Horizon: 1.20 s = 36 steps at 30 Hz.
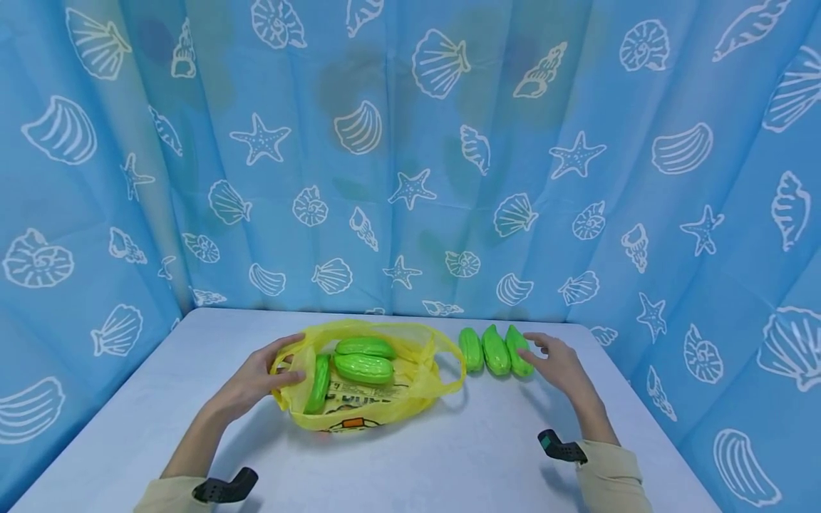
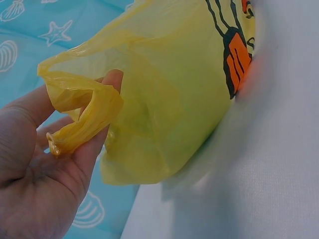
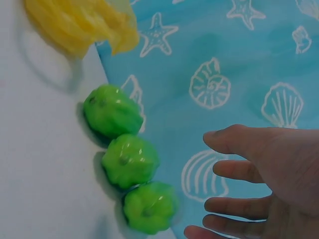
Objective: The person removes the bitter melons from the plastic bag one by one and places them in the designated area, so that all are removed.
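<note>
A yellow plastic bag (image 1: 410,410) lies spread with its mouth up, and my left hand (image 1: 255,377) grips one of its handles at the left side. In the left wrist view, the bunched handle (image 2: 84,117) runs between the thumb and fingers. Three green ribbed gourds, including a curved one (image 1: 318,385) along the left wall, rest inside the bag. To its right stand three more in a row: a left gourd (image 1: 471,349), a middle gourd (image 1: 496,350) and a right gourd (image 1: 518,351). My right hand (image 1: 556,360) is beside the right gourd, fingers extended and holding nothing.
A white table (image 1: 449,463) carries everything. Behind it and along both sides hangs a blue curtain (image 1: 410,228) with white shells and starfish. The bag's right handle (image 1: 457,363) loops out close to the left gourd of the row.
</note>
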### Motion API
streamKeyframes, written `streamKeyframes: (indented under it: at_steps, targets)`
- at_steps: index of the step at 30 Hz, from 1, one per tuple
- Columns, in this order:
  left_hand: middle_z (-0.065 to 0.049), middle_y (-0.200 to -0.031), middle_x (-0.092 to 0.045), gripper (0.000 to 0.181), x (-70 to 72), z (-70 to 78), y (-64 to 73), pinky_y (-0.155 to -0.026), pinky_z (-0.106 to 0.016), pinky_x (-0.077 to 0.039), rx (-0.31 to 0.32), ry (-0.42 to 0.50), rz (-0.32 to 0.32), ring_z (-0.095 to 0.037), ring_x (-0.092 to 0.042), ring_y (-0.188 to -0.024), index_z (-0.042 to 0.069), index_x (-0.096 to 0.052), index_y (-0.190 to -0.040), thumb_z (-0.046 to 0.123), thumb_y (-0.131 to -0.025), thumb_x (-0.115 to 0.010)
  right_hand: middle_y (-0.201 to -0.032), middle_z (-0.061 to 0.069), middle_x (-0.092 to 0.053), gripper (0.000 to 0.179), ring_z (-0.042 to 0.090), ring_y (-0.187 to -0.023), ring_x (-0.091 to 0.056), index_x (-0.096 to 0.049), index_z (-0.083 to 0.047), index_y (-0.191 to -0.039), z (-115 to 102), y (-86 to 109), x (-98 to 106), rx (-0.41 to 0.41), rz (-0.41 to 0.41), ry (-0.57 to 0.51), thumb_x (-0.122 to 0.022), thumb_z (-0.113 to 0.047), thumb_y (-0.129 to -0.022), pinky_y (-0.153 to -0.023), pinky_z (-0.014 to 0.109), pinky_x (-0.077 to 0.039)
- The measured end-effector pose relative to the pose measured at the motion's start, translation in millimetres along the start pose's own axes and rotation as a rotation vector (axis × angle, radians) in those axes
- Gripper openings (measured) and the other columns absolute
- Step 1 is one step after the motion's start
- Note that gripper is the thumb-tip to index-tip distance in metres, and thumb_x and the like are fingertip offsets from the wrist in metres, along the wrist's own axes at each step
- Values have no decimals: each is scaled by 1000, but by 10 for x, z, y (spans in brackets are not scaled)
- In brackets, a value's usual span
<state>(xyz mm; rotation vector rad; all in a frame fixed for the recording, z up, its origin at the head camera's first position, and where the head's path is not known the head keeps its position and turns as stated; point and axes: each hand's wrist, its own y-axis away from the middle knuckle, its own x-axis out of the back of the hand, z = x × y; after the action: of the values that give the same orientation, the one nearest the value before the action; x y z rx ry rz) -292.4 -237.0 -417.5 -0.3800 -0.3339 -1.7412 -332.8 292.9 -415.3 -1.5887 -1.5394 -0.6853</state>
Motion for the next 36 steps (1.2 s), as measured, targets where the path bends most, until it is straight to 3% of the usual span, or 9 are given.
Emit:
streamKeyframes:
  at_steps: [9,16,26,36]
  targets:
    - [-14,-136,-49,81,16,-11,10,-80,-30,-53,-4,-11,7,-23,-56,-103,24,-30,-154,36,-86,-74,-138,26,-54,52,48,-125,-50,-53,-1,-137,-298,62,15,97,47,37,-61,-32,-96,-96,60,-46]
    - [-14,-146,-44,83,19,-23,20,-86,-30,-53,-16,-18,-2,-23,-55,-108,23,-28,-155,38,-87,-73,-141,26,-51,48,47,-133,-43,-58,-6,-134,-531,98,-69,100,29,33,-64,-32,-95,-104,62,-39]
    - [-15,-143,-46,82,40,-5,20,-81,-30,-54,-22,-6,-11,-24,-57,-102,22,-28,-155,35,-87,-73,-138,20,-56,45,46,-135,-41,-62,-11,-130,-725,147,-216,129,8,15,-67,-34,-93,-104,64,-38]
    - [-14,-140,-49,82,15,-25,10,-82,-29,-53,-9,-13,-11,-22,-58,-102,23,-29,-154,37,-86,-73,-126,13,-63,41,32,-118,-58,-64,-13,-126,-900,168,-450,186,-12,54,-70,-32,-90,-98,50,-49]
